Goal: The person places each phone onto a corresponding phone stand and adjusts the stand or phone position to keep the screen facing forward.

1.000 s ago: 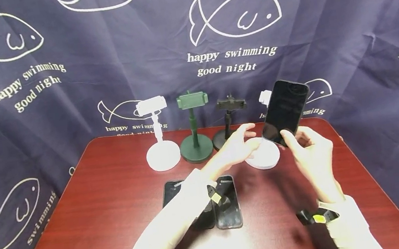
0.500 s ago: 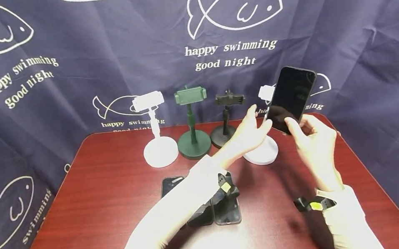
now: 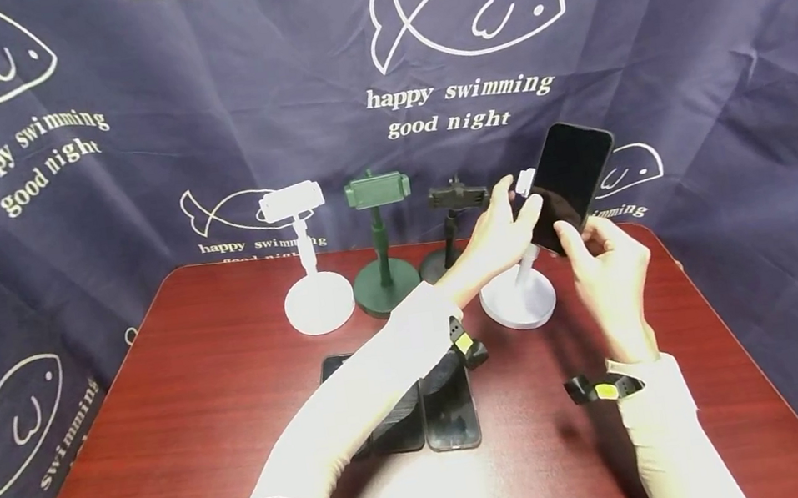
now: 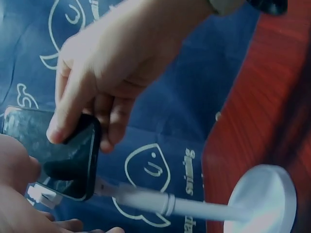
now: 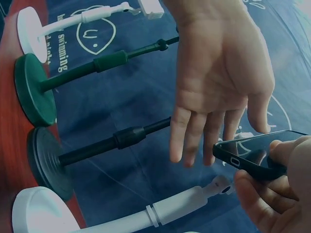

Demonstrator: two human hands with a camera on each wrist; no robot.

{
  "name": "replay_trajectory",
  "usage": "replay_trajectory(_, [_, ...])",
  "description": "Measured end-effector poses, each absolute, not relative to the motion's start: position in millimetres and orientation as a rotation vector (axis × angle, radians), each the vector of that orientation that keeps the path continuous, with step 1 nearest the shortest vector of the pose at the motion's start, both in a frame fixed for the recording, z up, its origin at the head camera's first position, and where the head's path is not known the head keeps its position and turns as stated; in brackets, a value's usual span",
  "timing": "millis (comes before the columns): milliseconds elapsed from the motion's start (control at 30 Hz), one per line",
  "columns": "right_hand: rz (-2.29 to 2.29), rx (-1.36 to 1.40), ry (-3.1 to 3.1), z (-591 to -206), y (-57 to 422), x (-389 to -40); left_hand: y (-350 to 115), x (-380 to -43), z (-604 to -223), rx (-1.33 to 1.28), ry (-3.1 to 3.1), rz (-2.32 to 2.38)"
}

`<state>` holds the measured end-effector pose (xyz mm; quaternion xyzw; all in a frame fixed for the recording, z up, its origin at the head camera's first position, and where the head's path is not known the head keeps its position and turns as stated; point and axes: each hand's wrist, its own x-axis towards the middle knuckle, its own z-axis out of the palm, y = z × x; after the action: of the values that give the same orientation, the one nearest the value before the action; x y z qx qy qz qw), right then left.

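My right hand pinches a black smartphone near its lower end, thumb on the screen and fingers behind. The phone is tilted in front of the rightmost white phone stand. It hides much of that stand's clamp. My left hand is at the phone's left edge, its thumb reaching the screen side. In the right wrist view, the left hand has extended fingers, with the thumb at the phone's edge. The left wrist view shows the clamp just behind the phone.
To the left stand a black phone stand, a green one and another white one. Beneath my left forearm, several dark phones lie on the red table. A patterned cloth hangs behind.
The left hand has moved up and right from over the stand's base to the phone's edge. The right hand has raised the phone and brought it in front of the clamp.
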<state>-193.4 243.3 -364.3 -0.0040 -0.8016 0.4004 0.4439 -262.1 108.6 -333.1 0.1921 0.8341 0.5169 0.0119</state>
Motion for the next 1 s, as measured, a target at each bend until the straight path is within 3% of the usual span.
replay_trajectory(333, [0.986,-0.013,-1.976,-362,242,-198,117,-268,-341,0.649,2.625,1.689])
replay_trajectory(633, [0.995,-0.027,-1.985,-364,241,-204,127,-272,-350,0.852,2.670,1.894])
replay_trajectory(1000, [0.950,-0.026,-1.991,-365,242,-210,134,-274,-351,0.755,2.745,1.886])
